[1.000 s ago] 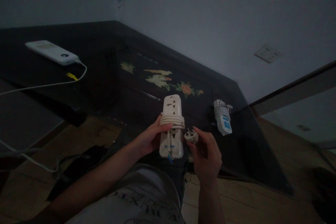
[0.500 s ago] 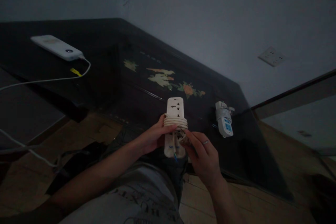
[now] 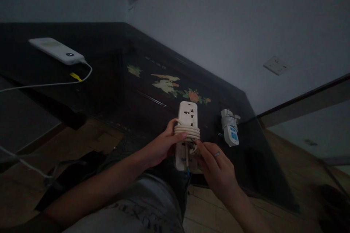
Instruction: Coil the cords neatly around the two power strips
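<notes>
A white power strip point(image 3: 188, 113) is held upright in front of me, its pale cord point(image 3: 187, 131) wound several times around the middle. My left hand point(image 3: 166, 140) grips the strip from the left, thumb lying over the coils. On the right side, my right hand point(image 3: 216, 160), with a ring on one finger, pinches the cord just under the coils. A cord end with a blue wire tip point(image 3: 188, 170) hangs down over the strip's lower part. The right fingertips partly hide what lies between them.
Behind is a dark glossy table point(image 3: 109, 91) with a bird-and-flower picture point(image 3: 166, 83). A second power strip point(image 3: 231, 131), wrapped in its cord, lies at the right. A white power bank point(image 3: 56, 51) with a cable lies at the left. A wall socket point(image 3: 277, 65) is beyond.
The power strip and both hands sit slightly further right and lower in view, while the table and its objects shifted slightly left. My right fingers still pinch the cord beneath the coils.
</notes>
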`<state>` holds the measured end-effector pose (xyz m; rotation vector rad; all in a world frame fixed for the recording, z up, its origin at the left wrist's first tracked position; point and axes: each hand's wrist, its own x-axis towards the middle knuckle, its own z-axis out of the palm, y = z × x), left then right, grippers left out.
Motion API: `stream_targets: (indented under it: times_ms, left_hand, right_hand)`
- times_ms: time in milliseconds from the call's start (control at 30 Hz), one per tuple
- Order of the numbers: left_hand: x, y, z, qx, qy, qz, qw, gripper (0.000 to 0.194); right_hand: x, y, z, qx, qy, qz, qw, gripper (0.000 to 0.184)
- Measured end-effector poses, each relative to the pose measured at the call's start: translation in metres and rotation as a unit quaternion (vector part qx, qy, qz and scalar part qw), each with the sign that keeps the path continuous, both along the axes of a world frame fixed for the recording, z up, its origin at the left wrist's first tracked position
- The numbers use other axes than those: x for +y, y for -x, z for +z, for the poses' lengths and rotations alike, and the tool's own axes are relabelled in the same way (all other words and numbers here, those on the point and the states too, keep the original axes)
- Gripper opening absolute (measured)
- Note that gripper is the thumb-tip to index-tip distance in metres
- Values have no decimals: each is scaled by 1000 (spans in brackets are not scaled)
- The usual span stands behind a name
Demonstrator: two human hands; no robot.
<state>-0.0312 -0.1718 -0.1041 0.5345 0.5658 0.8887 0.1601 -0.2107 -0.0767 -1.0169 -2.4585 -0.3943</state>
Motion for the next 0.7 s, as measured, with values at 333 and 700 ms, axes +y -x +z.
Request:
stream_targets:
  times_ms: [333, 700]
  left_hand:
    - [-5, -5, -7, -34, 7, 52, 998, 69]
    - [-8, -2, 8, -43, -8, 70, 997, 73]
  right_hand:
    - [6, 8, 1, 11, -20, -1, 1000, 48]
    - [2, 7, 14, -28, -37, 9, 999, 54]
